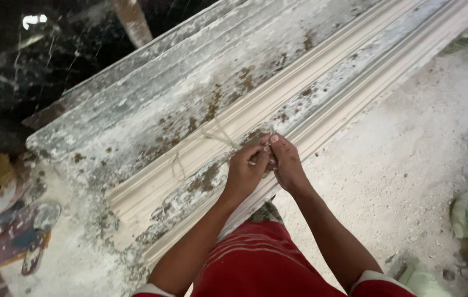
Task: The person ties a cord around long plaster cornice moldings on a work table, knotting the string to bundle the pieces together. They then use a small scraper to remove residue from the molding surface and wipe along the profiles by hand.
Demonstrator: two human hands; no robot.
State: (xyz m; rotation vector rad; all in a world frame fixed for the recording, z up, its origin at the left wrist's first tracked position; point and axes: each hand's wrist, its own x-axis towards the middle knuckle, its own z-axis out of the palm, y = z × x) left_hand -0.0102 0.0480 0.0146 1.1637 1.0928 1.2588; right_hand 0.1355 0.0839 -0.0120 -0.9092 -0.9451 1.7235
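Red striped cloth below, both hands' fingers pinching pale stringy fibre over ridged, plaster-crusted moulding.

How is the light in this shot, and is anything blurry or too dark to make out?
Head view: the light is soft and even on the long white moulding slab and the dusty floor; the left hand and right hand, pinching pale fibres, look fairly sharp; the top-left corner is nearly black apart from one small glare spot; the clutter at the left edge is dim and smeared.
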